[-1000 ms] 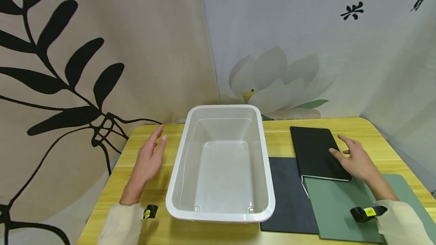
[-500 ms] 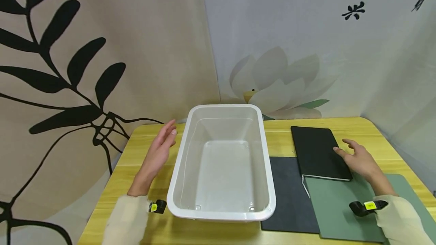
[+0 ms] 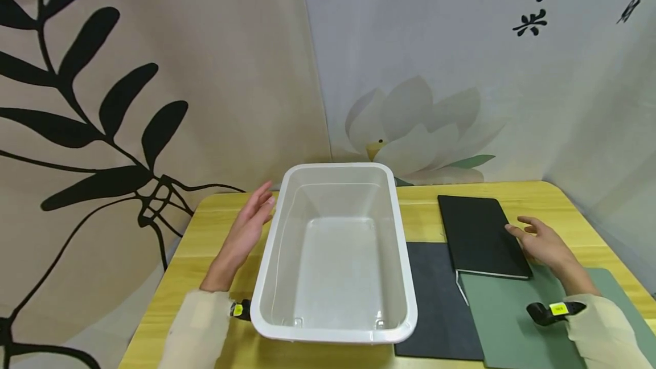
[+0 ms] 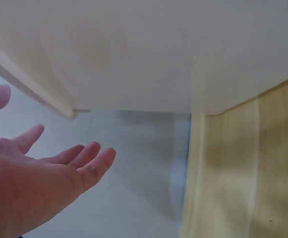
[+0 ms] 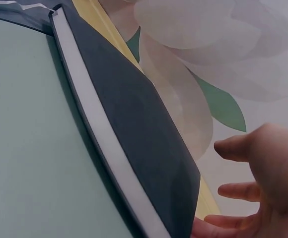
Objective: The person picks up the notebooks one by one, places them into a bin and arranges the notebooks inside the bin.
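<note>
A white plastic tub (image 3: 333,335) stands in the middle of the table. Beside its left wall is my left hand (image 3: 243,238), fingers extended and holding nothing. The left wrist view has that hand's spread fingers apart from the tub's outer wall (image 4: 134,54). To the right, a black notebook (image 3: 484,238) lies partly over a green mat (image 3: 504,312) and a dark grey mat (image 3: 435,300). My right hand (image 3: 545,246) is at the notebook's right edge. In the right wrist view its thumb hovers above the cover, while the lower fingers are right at the notebook's (image 5: 134,114) edge.
The wooden table (image 3: 538,195) backs onto a printed curtain (image 3: 230,73) with black leaves and a pale lotus. A white ribbon (image 3: 459,286) trails from the notebook's near left corner. Bands with small black devices (image 3: 545,313) are on both wrists.
My left hand has moved right, closer to the tub's left wall. My right hand has shifted slightly down and right, to the notebook's edge. Tub, notebook and mats stay in place.
</note>
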Motion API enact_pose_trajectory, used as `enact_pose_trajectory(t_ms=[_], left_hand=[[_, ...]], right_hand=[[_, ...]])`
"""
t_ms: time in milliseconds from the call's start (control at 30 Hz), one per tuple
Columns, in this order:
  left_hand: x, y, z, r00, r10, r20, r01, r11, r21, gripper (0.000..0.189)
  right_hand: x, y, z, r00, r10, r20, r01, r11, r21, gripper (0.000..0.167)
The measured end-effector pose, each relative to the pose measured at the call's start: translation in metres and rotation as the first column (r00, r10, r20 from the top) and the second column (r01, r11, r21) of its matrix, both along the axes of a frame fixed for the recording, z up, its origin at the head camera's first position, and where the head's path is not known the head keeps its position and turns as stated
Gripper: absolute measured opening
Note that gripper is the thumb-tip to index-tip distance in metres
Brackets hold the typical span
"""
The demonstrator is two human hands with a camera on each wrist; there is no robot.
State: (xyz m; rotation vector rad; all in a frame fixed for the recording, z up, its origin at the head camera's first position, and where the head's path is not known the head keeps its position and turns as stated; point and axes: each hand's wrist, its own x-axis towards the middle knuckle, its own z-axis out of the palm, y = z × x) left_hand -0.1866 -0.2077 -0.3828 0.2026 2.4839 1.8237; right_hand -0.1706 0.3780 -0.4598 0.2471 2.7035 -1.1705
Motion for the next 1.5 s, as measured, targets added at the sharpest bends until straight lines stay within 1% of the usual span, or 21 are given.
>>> enact_pose_trajectory(t_ms=[100,200,400,500,633,700,767,800,933,967,1133,1267,1300,1500], left_hand=[[-0.003,0.001,-0.001,1.000,-0.009,0.000,0.009,1.000,0.010,0.059],[-0.006,0.003,-0.002,1.000,-0.015,0.018,0.014,0.999,0.031,0.059],[-0.011,0.012,0.001,0.998,-0.045,0.050,0.040,0.994,0.101,0.061],[-0.012,0.016,0.003,0.996,-0.071,0.050,0.064,0.989,0.134,0.060],[-0.014,0.021,0.003,0.993,-0.100,0.055,0.092,0.988,0.127,0.060],[-0.014,0.022,0.004,0.991,-0.113,0.070,0.104,0.987,0.125,0.060],[-0.014,0.023,0.004,0.988,-0.127,0.091,0.114,0.985,0.130,0.060],[-0.013,0.023,0.004,0.987,-0.133,0.094,0.122,0.986,0.117,0.061],[-0.012,0.025,0.005,0.980,-0.165,0.112,0.153,0.982,0.110,0.062],[-0.011,0.025,0.006,0.979,-0.166,0.115,0.155,0.983,0.100,0.063],[-0.008,0.026,0.007,0.972,-0.170,0.162,0.154,0.982,0.109,0.066],[-0.004,0.027,0.007,0.973,-0.164,0.161,0.151,0.984,0.092,0.067],[-0.002,0.027,0.006,0.973,-0.164,0.165,0.147,0.983,0.106,0.067],[0.003,0.030,0.005,0.982,-0.132,0.137,0.124,0.990,0.066,0.068]], right_hand=[[-0.001,0.000,-0.002,1.000,-0.005,0.006,0.005,1.000,-0.017,0.086],[-0.002,-0.001,-0.004,1.000,-0.012,0.016,0.012,0.999,-0.035,0.086],[-0.006,-0.001,-0.006,0.998,-0.022,0.057,0.026,0.998,-0.061,0.087],[-0.007,-0.002,-0.007,0.998,-0.020,0.054,0.023,0.998,-0.060,0.089],[-0.009,-0.001,-0.012,0.999,-0.017,0.033,0.019,0.998,-0.060,0.094],[-0.010,-0.001,-0.014,1.000,-0.019,0.023,0.020,0.998,-0.052,0.095],[-0.011,-0.001,-0.016,1.000,-0.019,0.013,0.020,0.999,-0.041,0.095],[-0.011,-0.001,-0.016,1.000,-0.020,0.011,0.020,0.999,-0.034,0.096],[-0.011,-0.002,-0.017,1.000,-0.015,0.015,0.016,1.000,-0.019,0.099],[-0.012,-0.002,-0.018,1.000,-0.015,0.020,0.016,1.000,-0.016,0.100],[-0.012,-0.003,-0.020,1.000,-0.007,0.031,0.008,1.000,-0.023,0.105],[-0.013,-0.004,-0.022,1.000,0.004,0.017,-0.003,0.999,-0.033,0.108],[-0.013,-0.004,-0.022,1.000,0.006,0.014,-0.006,0.999,-0.038,0.108],[-0.013,-0.005,-0.023,1.000,0.009,0.001,-0.009,0.999,-0.052,0.109]])
